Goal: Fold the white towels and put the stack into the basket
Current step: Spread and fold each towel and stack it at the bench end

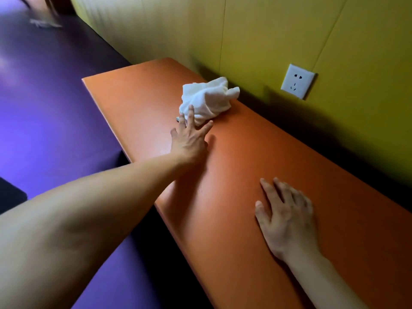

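Head view: left hand [189, 139] reaching w/ fingers spread, tips just touching crumpled white towel [206, 99] at far end of orange table [245, 163], holding nothing. Right hand [285, 217] flat, empty. Best: pinch a corner, drag close, shake flat before folding. Basket not visible.

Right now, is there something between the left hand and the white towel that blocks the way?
No. The left hand is open, its fingertips already at the crumpled white towel on the orange table. Nothing visible lies between them.
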